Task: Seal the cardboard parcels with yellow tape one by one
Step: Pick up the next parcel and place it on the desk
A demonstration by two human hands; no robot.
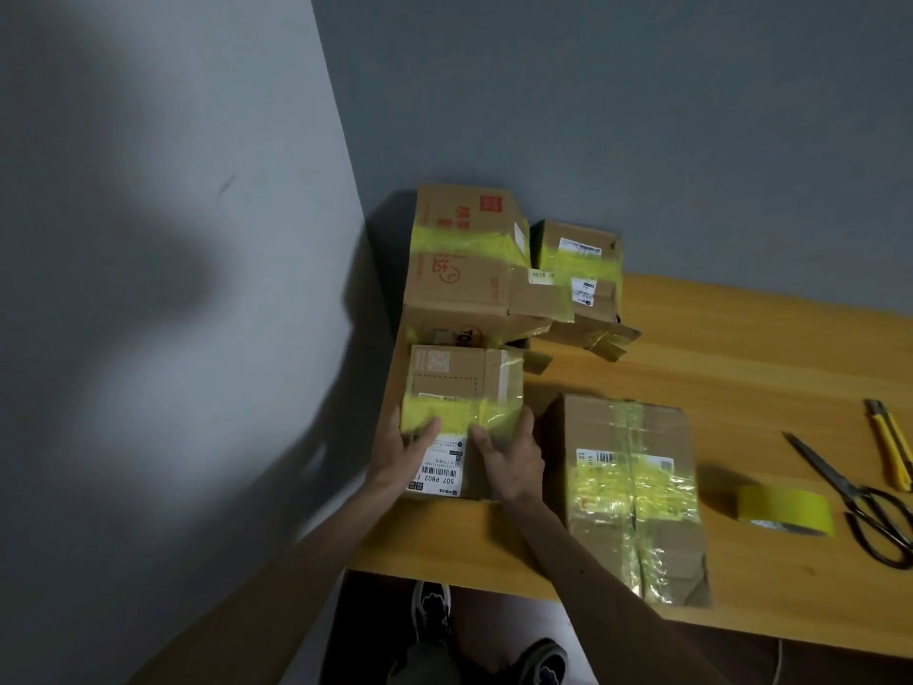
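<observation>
a: how far along does the sealing look?
b: far, i'd say. all four parcels in view carry yellow tape: the big parcel (464, 279) in the corner, the rear parcel (583, 269) beside it, the flat parcel (632, 491) near the front edge, and the small parcel (459, 378) at the left edge of the counter (741, 348).
a: anything left?
b: perhaps pressing down the band on the small one. loose flaps show under the back two. the tape roll (785, 511) lies apart to the right, near the scissors (850, 491).
a: and the hands?
b: the left hand (405, 457) and right hand (511, 462) grip the small parcel from either side, thumbs on its yellow band.
</observation>
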